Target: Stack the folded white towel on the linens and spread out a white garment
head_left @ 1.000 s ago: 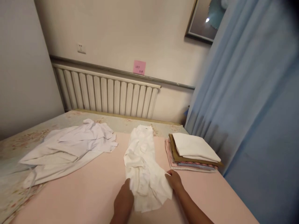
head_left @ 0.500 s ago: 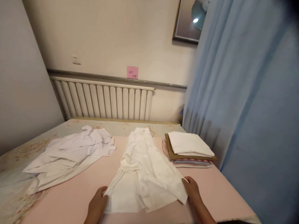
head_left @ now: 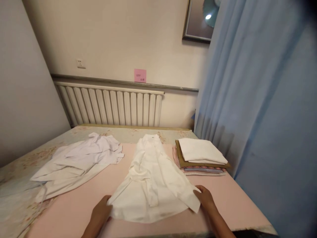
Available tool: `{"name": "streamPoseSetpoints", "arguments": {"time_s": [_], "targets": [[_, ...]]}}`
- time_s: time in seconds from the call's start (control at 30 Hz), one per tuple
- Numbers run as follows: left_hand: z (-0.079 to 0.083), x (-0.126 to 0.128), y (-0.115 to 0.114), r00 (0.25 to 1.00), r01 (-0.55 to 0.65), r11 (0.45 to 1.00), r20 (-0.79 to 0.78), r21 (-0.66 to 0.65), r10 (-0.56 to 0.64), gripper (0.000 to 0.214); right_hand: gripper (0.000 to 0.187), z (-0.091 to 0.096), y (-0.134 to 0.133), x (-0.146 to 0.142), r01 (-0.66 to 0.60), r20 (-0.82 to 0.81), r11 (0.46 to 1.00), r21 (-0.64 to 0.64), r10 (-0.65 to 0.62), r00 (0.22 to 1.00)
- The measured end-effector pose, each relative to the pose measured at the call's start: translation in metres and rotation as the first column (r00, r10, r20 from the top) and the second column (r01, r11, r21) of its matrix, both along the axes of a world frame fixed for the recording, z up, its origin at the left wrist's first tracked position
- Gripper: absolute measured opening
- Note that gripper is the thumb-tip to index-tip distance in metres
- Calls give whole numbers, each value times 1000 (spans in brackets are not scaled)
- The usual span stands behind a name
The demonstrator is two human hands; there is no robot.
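Observation:
A white shirt (head_left: pixel 158 175) stretches lengthwise over the pink sheet (head_left: pixel 86 211), its collar end far from me and its hem near. My left hand (head_left: pixel 101 211) pinches the hem's left corner. On the other side, my right hand (head_left: pixel 204 198) grips the right edge near the lower corner. Both hands pull the hem wide between them. Folds and a bunched sleeve lie on the shirt's left half, and the fingertips under the cloth are partly hidden.
Rumpled white garments (head_left: pixel 81 158) lie in a loose heap at the left. A neat stack of folded clothes (head_left: pixel 203 152), white on top, sits at the right. Behind the bed are a radiator (head_left: pixel 114 104) and a wall; a blue curtain (head_left: pixel 247 99) hangs along the right.
My hands have spread slightly apart, and the hem now hangs smoother and rounder, without the notch in its middle. The view has shifted slightly.

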State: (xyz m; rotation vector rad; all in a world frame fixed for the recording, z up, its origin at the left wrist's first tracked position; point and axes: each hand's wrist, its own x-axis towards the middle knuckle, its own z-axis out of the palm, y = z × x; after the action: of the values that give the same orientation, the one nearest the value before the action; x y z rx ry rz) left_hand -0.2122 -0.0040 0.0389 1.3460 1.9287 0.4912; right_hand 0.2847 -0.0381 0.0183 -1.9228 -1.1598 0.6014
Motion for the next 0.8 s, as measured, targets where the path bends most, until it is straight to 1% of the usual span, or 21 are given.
{"name": "streamPoseSetpoints", "arguments": {"time_s": [0.1,0.2,0.37,0.47,0.53,0.6,0.7,0.8], "targets": [[2,-20,2,987,79,997,-140,1,-78,37,24,-1,0,0,-68,-33,998,4,68,997],[-3,-27,-1,971,108,994,-215,-2,-106,34,21,-6,-4,-2,-105,-40,994,-11,105,994],[-16,-29,-12,970,112,994,-215,-5,-111,39,20,-12,-15,2,-105,-17,994,-30,104,994],[-18,-30,-16,956,152,988,-257,20,-142,38,22,-11,-20,3,-110,-14,993,-46,109,994],[-18,-29,-18,959,158,987,-242,27,-147,33,27,-11,-22,3,-121,-46,991,-55,118,992],[-20,-28,-19,974,125,992,-195,24,-118,22,34,-12,-23,2,-139,-89,989,-52,134,987],[-22,-28,-19,988,63,998,-144,6,-62,27,36,-14,-23,2,-172,-92,985,-35,168,982],[-23,-33,-19,980,65,997,-190,34,-57,23,37,-15,-22,4,-187,-51,982,-40,185,981]]}}
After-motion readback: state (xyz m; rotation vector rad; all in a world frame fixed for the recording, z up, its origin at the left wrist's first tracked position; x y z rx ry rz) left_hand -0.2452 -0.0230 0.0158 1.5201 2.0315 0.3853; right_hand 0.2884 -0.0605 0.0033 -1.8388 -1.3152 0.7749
